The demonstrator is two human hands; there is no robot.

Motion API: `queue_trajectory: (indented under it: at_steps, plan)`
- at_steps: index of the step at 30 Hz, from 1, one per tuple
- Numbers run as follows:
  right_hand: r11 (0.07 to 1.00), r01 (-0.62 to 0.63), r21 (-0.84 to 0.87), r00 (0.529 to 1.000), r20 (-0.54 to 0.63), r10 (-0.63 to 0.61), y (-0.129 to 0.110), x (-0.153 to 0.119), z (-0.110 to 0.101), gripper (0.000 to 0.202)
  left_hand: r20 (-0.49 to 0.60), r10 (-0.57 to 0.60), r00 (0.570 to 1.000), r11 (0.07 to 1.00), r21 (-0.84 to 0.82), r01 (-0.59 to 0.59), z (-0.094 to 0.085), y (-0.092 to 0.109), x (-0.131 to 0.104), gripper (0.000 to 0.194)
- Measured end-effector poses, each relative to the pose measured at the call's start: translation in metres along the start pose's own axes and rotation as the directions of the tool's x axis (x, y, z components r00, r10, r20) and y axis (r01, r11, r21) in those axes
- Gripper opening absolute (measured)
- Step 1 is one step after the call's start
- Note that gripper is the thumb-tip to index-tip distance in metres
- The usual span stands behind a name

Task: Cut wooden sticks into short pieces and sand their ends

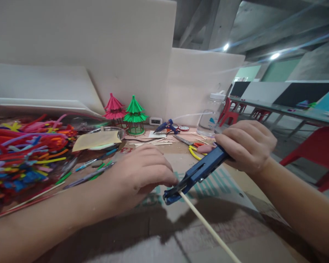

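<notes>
Head view: right hand (248,146), at right of centre, is wrapped around the handles of a blue hand tool (205,166), which slants down to mid-frame. A pale stick (205,223) sits at the tool's jaws and runs to the lower edge of the frame. Left hand (148,168), centre, has its fingers bent together beside the tool's tip; cannot tell whether they pinch the stick's end.

Containers: clear bottle (208,117), white lid on, stands upright right of centre; liquid level cannot be made out. Shallow bowl (122,132), left of centre, has a yellowish sheet (97,140) lying across it; contents hidden.

Also noted: pink model tower (114,106) and green model tower (133,106) stand side by side behind the bowl; a heap of coloured fuzzy stems (24,149) fills the left edge.
</notes>
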State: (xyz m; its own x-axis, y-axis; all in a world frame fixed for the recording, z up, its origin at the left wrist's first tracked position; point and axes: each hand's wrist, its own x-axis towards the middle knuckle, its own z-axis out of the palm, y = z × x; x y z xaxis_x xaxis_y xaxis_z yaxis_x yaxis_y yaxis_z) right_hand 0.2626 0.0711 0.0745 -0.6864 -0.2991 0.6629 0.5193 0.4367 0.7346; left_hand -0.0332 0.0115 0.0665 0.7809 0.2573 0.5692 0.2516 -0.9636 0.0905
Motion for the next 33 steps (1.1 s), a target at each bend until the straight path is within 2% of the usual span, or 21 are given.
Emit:
queue_trajectory:
  at_steps: [7, 14, 18, 24, 27, 33]
  plan:
    - [0.998, 0.063, -0.01, 0.996, -0.063, -0.063, 0.001, 0.006, -0.002, 0.009, -0.025, 0.059, 0.998, 0.998, -0.025, -0.06, 0.007, -0.003, -0.003, 0.025]
    - [0.996, 0.062, -0.07, 0.998, 0.033, -0.059, -0.003, 0.01, -0.009, 0.009, -0.042, 0.092, 0.995, 0.996, 0.0, -0.092, 0.006, -0.004, -0.002, 0.024]
    - [0.994, 0.055, -0.099, 0.998, 0.019, -0.054, -0.003, 0.009, -0.011, 0.021, 0.0, 0.089, 0.996, 0.996, 0.016, -0.089, 0.001, 0.0, 0.0, 0.023]
    - [0.992, 0.047, -0.115, 0.998, 0.047, -0.042, -0.002, 0.014, -0.012, 0.016, 0.005, 0.081, 0.997, 0.997, -0.008, -0.081, 0.002, 0.003, -0.002, 0.026]
    - [0.993, 0.061, -0.105, 0.998, 0.008, -0.061, -0.003, 0.017, -0.013, 0.019, -0.003, 0.084, 0.996, 0.996, -0.017, -0.084, 0.002, 0.004, -0.001, 0.024]
    - [0.995, 0.065, -0.081, 0.998, 0.024, -0.063, -0.003, 0.011, -0.011, 0.022, -0.024, 0.089, 0.996, 0.996, -0.016, -0.089, 0.003, 0.002, -0.001, 0.021]
